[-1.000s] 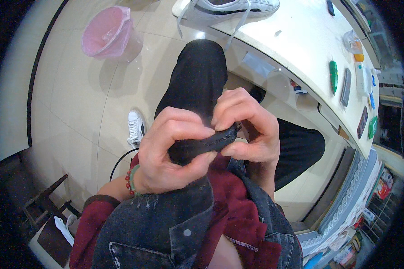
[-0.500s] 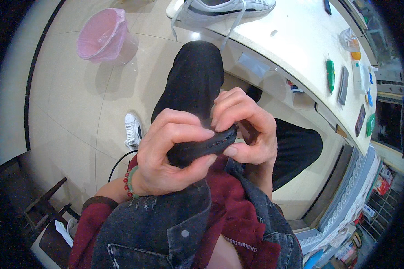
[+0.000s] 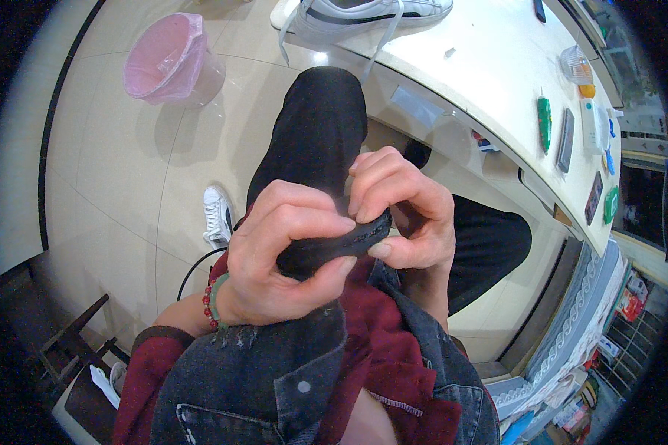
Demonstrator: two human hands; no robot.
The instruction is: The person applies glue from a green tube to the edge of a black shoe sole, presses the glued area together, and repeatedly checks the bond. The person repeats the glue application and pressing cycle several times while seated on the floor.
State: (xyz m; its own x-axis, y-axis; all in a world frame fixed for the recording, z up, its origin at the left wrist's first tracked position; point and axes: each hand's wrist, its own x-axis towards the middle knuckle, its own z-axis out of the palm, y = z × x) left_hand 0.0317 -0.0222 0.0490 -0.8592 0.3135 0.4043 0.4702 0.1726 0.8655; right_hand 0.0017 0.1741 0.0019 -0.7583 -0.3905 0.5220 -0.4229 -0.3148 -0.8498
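Note:
A small black object with a rough seam sits above my lap, gripped from both ends. My left hand, with a beaded bracelet at the wrist, wraps round its left end, index finger on top and thumb below. My right hand pinches the right end between curled fingers and thumb, the fingertips pressing beside the seam. My thighs in black trousers lie beneath, and the far side of the object is hidden by my fingers.
A white desk holds a white sneaker, a green tube, a grey bar, a dark phone-like object and several small items. On the tiled floor stand a pink-lined bin and a dark wooden stool.
The desk and bin have shifted slightly leftward in the view. Both hands stay on the black object, with only slight changes in my right fingers' position along its seam.

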